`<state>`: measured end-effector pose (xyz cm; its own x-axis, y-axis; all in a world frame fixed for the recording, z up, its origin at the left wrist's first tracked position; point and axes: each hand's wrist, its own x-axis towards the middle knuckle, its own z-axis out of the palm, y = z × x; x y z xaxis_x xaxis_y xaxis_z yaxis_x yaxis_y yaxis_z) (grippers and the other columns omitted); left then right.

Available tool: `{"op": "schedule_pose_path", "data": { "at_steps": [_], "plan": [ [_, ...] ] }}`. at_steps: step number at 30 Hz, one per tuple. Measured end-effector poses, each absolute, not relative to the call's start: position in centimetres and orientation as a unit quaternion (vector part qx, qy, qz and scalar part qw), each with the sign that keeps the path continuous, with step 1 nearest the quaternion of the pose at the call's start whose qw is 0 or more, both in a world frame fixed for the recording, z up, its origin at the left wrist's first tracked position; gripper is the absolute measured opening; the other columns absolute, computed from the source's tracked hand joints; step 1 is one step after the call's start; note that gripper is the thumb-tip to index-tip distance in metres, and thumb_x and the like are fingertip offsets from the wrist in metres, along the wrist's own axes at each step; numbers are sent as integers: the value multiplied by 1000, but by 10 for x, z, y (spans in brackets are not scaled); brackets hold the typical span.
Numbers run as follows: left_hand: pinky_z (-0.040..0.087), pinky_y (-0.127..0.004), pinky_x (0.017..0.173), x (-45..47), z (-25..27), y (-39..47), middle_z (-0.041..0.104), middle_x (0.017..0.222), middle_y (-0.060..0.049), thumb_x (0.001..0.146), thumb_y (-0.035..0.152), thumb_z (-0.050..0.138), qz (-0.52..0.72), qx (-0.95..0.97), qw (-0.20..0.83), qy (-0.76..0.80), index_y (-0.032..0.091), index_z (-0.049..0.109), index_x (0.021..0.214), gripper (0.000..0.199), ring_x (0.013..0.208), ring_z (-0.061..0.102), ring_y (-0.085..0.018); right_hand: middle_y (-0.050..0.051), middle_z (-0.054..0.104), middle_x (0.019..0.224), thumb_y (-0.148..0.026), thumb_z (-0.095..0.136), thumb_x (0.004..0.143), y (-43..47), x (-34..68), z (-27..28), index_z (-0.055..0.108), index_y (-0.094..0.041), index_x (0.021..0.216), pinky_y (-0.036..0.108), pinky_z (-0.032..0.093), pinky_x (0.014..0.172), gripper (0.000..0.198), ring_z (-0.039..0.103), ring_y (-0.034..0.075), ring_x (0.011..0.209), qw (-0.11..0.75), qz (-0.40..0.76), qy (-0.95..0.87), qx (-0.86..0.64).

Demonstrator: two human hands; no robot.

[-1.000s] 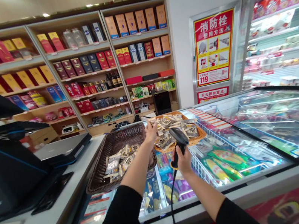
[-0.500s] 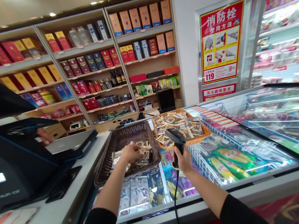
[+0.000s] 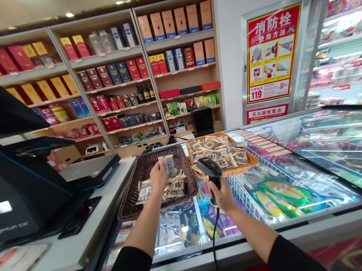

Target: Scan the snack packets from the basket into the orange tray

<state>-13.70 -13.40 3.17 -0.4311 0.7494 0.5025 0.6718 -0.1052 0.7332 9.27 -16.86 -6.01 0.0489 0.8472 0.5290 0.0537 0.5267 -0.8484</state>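
Note:
My left hand (image 3: 158, 176) pinches a small snack packet (image 3: 169, 165), held upright over the dark brown wicker basket (image 3: 125, 206). Beneath it, more snack packets (image 3: 177, 186) lie in that basket. In my right hand (image 3: 223, 195) is a black handheld barcode scanner (image 3: 209, 167), its head tilted up and its cable (image 3: 214, 245) hanging down past the freezer's front. Just behind the scanner sits a lighter orange wicker basket (image 3: 249, 166) piled with similar packets (image 3: 216, 148). Both baskets rest side by side on the freezer's top.
The glass-topped chest freezer (image 3: 311, 164) holds bagged goods in wire baskets. To the left, a counter (image 3: 108, 196) bears a black checkout terminal (image 3: 11, 182), a flat scale (image 3: 91, 169) and a phone-like black slab (image 3: 79, 217). Shelves (image 3: 117, 86) of boxes stand behind.
My left hand has lifted a packet up from the pile in the dark basket. My right hand still holds the scanner in nearly the same place. The view has shifted slightly.

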Motion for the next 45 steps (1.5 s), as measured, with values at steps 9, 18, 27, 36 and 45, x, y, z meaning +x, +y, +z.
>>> {"op": "schedule_pose_path", "data": {
  "at_steps": [9, 18, 27, 36, 45],
  "plan": [
    [51, -32, 65, -114, 12, -112, 65, 72, -2, 68, 22, 63, 643, 355, 448, 510, 17, 54, 79, 15, 67, 63, -18, -5, 51, 46, -41, 49, 88, -170, 91, -61, 53, -18, 88, 24, 40, 44, 22, 50, 14, 39, 553, 337, -680, -344],
    [50, -40, 89, -118, 3, -115, 74, 88, -8, 45, 25, 83, 641, 493, 371, 457, 13, 67, 88, 48, 90, 67, -26, -4, 52, 48, -40, 50, 87, -173, 89, -61, 54, -19, 86, 25, 40, 45, 21, 52, 15, 42, 553, 315, -691, -343],
    [50, -35, 80, -126, -3, -117, 74, 85, -6, 62, 19, 70, 526, 583, 190, 590, 17, 71, 83, 21, 85, 67, -24, -4, 52, 48, -39, 53, 86, -176, 88, -60, 55, -20, 80, 25, 39, 45, 20, 51, 15, 42, 564, 296, -697, -330],
    [48, -32, 77, -123, 0, -123, 73, 86, -6, 66, 18, 64, 500, 609, 173, 591, 16, 70, 87, 22, 82, 65, -23, -4, 52, 47, -42, 52, 86, -177, 86, -62, 54, -20, 80, 24, 40, 44, 23, 51, 14, 41, 565, 337, -685, -312],
    [46, -34, 82, -106, 33, -128, 73, 90, -8, 84, 24, 51, 482, 608, 46, 630, 19, 67, 112, 34, 87, 64, -26, -5, 52, 54, -54, 48, 85, -161, 88, -56, 44, -22, 86, 27, 41, 39, 32, 49, 14, 37, 708, 425, -459, -326]
  ]
}}
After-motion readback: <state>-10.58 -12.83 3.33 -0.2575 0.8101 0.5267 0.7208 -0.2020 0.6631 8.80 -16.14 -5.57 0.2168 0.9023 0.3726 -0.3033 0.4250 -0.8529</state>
